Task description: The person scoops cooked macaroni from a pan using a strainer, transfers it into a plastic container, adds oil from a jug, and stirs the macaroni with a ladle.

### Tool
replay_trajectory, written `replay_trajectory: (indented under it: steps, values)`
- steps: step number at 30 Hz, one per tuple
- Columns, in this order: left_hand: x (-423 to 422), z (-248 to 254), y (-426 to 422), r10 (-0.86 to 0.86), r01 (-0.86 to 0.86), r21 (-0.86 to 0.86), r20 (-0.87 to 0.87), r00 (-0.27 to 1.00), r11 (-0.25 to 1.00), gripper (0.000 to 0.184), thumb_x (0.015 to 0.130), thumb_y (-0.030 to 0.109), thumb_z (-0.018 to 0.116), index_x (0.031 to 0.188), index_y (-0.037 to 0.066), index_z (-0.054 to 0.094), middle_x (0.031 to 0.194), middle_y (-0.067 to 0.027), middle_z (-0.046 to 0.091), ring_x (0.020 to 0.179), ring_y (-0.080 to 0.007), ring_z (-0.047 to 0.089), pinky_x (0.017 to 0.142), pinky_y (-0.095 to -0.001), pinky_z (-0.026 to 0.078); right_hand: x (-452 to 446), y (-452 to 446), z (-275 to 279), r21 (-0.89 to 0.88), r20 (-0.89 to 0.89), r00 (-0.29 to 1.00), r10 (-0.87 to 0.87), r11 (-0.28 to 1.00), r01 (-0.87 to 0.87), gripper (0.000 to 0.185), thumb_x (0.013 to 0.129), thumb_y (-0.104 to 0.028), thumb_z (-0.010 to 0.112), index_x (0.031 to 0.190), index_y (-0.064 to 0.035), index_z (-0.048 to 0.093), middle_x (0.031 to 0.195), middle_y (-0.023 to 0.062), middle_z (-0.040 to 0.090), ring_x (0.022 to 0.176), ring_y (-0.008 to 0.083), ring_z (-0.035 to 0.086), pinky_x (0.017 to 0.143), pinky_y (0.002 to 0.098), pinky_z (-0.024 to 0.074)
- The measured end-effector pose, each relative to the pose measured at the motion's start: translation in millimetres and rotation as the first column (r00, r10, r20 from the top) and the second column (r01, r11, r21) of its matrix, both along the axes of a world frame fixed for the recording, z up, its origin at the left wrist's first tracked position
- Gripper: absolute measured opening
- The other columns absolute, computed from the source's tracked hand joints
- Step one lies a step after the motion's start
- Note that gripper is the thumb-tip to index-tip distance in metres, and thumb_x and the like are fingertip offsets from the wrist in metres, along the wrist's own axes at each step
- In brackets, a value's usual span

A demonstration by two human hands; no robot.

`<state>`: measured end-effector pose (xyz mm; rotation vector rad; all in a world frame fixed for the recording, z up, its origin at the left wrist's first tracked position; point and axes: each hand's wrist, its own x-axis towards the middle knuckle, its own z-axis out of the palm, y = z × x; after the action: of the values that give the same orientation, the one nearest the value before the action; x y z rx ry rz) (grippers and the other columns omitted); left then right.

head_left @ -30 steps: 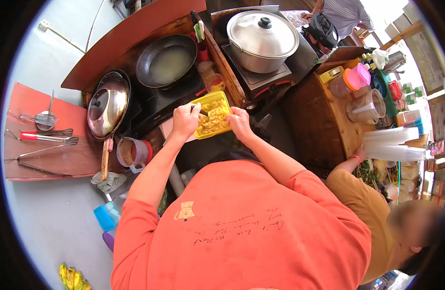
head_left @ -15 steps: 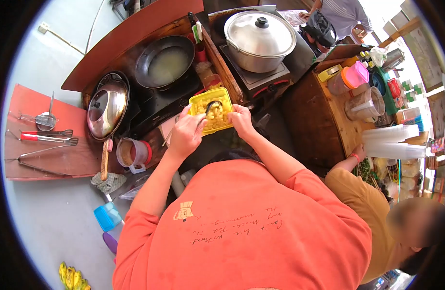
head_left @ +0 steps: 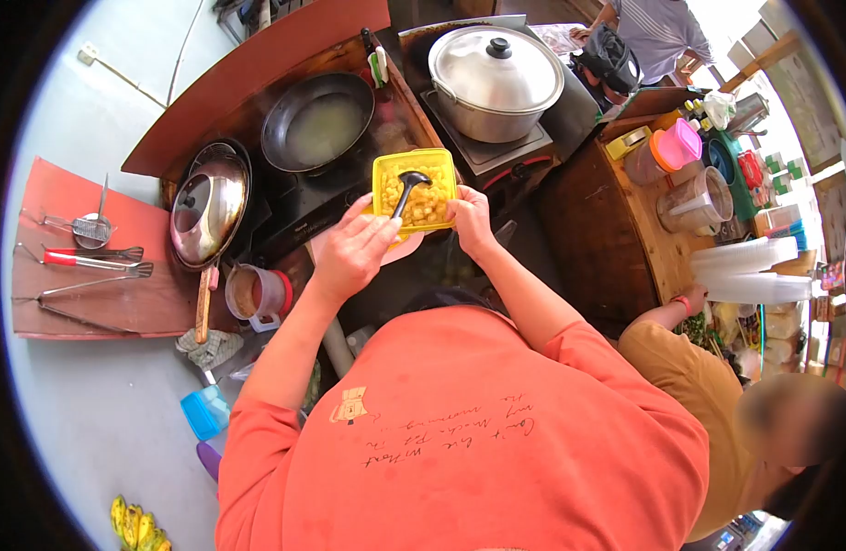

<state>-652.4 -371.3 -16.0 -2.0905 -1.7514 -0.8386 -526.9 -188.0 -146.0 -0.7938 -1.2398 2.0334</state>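
Observation:
A square yellow container (head_left: 379,174) with small pale-yellow chunks (head_left: 427,206) in it is held up in front of the stove. My right hand (head_left: 472,220) grips its right side by the rim. My left hand (head_left: 354,259) is at the lower left, closed on the handle of a black ladle (head_left: 409,188). The ladle's bowl rests on the chunks. Just beyond the container, a black wok (head_left: 317,122) with pale liquid sits on the stove.
A large lidded pot (head_left: 496,83) stands at the back. Left are a lidded pan (head_left: 208,207), a measuring jug (head_left: 248,292) and utensils on a red board (head_left: 60,308). Right, a person in a brown shirt (head_left: 694,395) is beside a wooden counter (head_left: 643,234).
The yellow container has risen slightly and moved toward the wok. The ladle has turned, so its black handle now shows down to my left hand.

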Motion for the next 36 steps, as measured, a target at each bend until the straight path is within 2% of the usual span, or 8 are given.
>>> replay_trajectory:
  steps: [5,11,18,23,27,30,33,36]
  values:
    - [-14.1,28.8,-3.9,0.018,-0.011,-0.054,0.123,0.992,0.998,0.023,0.081,0.001,0.073,0.103,0.000,0.069,0.090,-0.0111,0.070,0.084,-0.0256,0.068,0.106,-0.0508,0.046,1.4,7.0,-4.3,0.031,0.011,1.000,-0.014,0.999,0.014,0.011,0.064,0.005,0.054,0.060,-0.0047,0.051,0.060,-0.0024,0.051,0.055,0.0067,0.041,0.049,0.0249,0.0304]
    - [-9.9,37.9,-10.7,-0.110,0.148,-0.271,0.150,0.983,0.951,0.026,0.076,0.002,0.075,0.101,0.002,0.067,0.085,-0.0106,0.069,0.080,-0.0264,0.067,0.107,-0.0499,0.045,2.7,4.1,4.6,-0.010,-0.046,0.999,0.006,1.000,-0.006,0.011,0.064,0.005,0.054,0.060,-0.0043,0.050,0.060,-0.0023,0.050,0.053,0.0066,0.039,0.048,0.0249,0.0295]
    - [-13.0,6.6,-4.2,-0.117,0.117,-0.202,0.012,0.993,0.972,0.031,0.075,0.002,0.075,0.105,0.001,0.064,0.087,-0.0104,0.070,0.083,-0.0271,0.067,0.106,-0.0481,0.046,5.0,3.4,28.3,-0.119,-0.025,0.983,0.181,0.976,-0.183,0.010,0.066,0.005,0.052,0.064,-0.0035,0.056,0.062,-0.0014,0.055,0.052,0.0071,0.042,0.048,0.0243,0.0316]
    - [-12.2,15.9,-4.4,-0.044,0.045,-0.148,0.006,0.999,0.988,0.029,0.075,0.002,0.074,0.103,0.000,0.065,0.086,-0.0105,0.070,0.083,-0.0261,0.067,0.106,-0.0481,0.047,-5.6,5.2,39.2,-0.031,-0.003,0.990,0.142,0.989,-0.143,0.009,0.067,0.004,0.053,0.065,-0.0032,0.058,0.062,-0.0015,0.055,0.051,0.0066,0.042,0.047,0.0243,0.0306]
    - [-7.6,61.4,-15.8,-0.044,0.056,-0.198,0.067,0.997,0.979,0.029,0.074,0.001,0.075,0.101,0.000,0.065,0.085,-0.0095,0.069,0.082,-0.0252,0.067,0.105,-0.0492,0.047,-6.7,12.6,39.3,-0.003,-0.004,0.974,0.225,0.974,-0.225,0.009,0.066,0.004,0.054,0.063,-0.0038,0.056,0.062,-0.0015,0.054,0.052,0.0064,0.042,0.047,0.0240,0.0300]
    - [-13.4,76.5,-15.7,-0.028,0.031,-0.114,0.025,0.999,0.993,0.030,0.073,0.001,0.076,0.101,0.000,0.065,0.086,-0.0097,0.068,0.082,-0.0251,0.066,0.105,-0.0501,0.047,-9.2,12.9,49.4,-0.004,0.061,0.957,0.283,0.959,-0.284,0.008,0.065,0.004,0.053,0.063,-0.0030,0.056,0.059,-0.0007,0.053,0.052,0.0074,0.044,0.048,0.0233,0.0313]
    - [-19.7,69.7,-10.2,-0.004,0.003,-0.051,-0.031,1.000,0.999,0.030,0.075,0.002,0.074,0.103,-0.001,0.066,0.088,-0.0105,0.068,0.085,-0.0254,0.067,0.106,-0.0498,0.047,-13.9,6.8,65.9,0.021,0.015,0.954,0.300,0.954,-0.301,0.009,0.065,0.004,0.052,0.062,-0.0033,0.056,0.059,0.0000,0.054,0.053,0.0081,0.045,0.050,0.0232,0.0323]
    - [-21.7,47.6,-7.2,-0.100,0.082,-0.147,-0.122,0.987,0.986,0.026,0.078,0.005,0.069,0.104,-0.002,0.065,0.090,-0.0121,0.068,0.090,-0.0258,0.068,0.106,-0.0489,0.047,-19.4,7.6,59.5,0.057,-0.019,0.945,0.325,0.944,-0.324,0.010,0.064,0.005,0.052,0.060,-0.0039,0.054,0.058,0.0001,0.053,0.052,0.0084,0.044,0.049,0.0237,0.0320]
